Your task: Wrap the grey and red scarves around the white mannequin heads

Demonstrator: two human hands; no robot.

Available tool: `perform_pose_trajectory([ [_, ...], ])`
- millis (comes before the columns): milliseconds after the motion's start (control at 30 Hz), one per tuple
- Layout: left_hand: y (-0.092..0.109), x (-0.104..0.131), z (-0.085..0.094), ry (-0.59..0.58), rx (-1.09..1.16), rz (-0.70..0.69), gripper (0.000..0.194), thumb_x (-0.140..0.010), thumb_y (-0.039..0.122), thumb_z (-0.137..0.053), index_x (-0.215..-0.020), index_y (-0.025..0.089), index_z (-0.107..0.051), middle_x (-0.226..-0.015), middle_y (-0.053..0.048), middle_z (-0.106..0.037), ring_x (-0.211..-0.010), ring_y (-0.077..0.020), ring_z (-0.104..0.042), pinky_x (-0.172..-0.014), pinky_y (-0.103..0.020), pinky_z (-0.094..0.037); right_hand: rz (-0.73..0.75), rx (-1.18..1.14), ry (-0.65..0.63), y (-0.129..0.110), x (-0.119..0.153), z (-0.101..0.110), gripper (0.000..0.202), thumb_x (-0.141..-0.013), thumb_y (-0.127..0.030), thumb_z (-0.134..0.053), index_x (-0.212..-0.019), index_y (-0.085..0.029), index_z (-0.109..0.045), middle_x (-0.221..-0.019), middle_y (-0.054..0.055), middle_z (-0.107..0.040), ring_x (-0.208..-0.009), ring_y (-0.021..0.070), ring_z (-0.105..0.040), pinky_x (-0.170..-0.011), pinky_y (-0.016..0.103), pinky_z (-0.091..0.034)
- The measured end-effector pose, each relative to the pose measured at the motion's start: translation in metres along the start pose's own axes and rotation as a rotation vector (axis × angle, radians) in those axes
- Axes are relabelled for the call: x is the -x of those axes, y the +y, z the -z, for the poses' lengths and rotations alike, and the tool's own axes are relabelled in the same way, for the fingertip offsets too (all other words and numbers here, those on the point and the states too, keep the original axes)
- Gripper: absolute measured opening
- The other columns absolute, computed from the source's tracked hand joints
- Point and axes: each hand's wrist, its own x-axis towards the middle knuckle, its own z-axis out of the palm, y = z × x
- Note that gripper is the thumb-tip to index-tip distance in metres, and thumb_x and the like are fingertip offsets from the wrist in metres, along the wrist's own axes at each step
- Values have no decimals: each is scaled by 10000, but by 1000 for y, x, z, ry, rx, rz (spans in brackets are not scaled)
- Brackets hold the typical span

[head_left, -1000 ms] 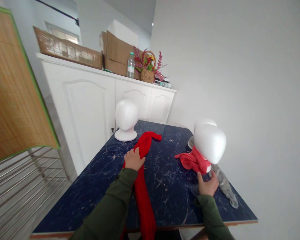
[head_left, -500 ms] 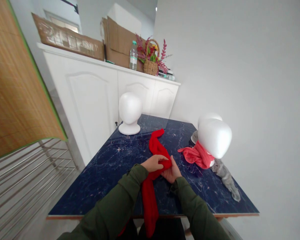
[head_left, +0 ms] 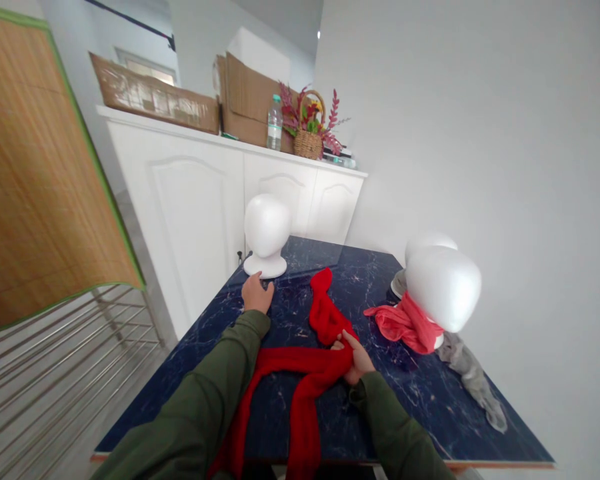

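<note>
1. My right hand (head_left: 354,358) is closed on the red scarf (head_left: 310,363); its fingers pinch the bunched cloth near the middle of the table (head_left: 290,413).
2. From that grip the scarf runs in three ways: one end lies up the table away from me, and two strands trail back over the near edge.
3. My left hand (head_left: 257,293) rests on the table well apart from the scarf, fingers loosely curled and holding nothing, just beside the base of a white foam head (head_left: 267,230).
4. On my right, another foam head (head_left: 443,285) wears a pink scarf (head_left: 405,323), with a grey cloth (head_left: 473,377) lying behind it.
</note>
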Motion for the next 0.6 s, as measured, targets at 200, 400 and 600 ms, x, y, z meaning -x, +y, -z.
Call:
perform_pose_trajectory([
  [200,-21,-44,-8,111,-142,8,606,-708,414,-481,-1211,101,-350,-1190,-167,-444,-1103,-294,-395,-936,-439,-262,-84,40,-70,0,-7,4,231,-690,-337,-597,-628,-162,-460,-434,-83,-282,-400,47,-315,-433,157,-274],
  [400,-19,-74,-18,76,-217,-4,750,-651,524,-508,-1225,87,-302,-1189,-189,-435,-1127,-320,-362,-912,-477,-263,-236,46,-141,-4,-11,6,231,-703,-341,-593,-670,-134,-496,-456,-72,-320,-427,43,-339,-482,155,-287],
  [600,-17,-98,-32,81,-234,-44,883,-572,603,-543,-1239,89,-277,-1219,-201,-409,-1164,-342,-310,-940,-523,-188,-289,130,-181,-4,-16,8,231,-710,-338,-587,-690,-123,-506,-467,-63,-326,-438,48,-346,-473,158,-256],
])
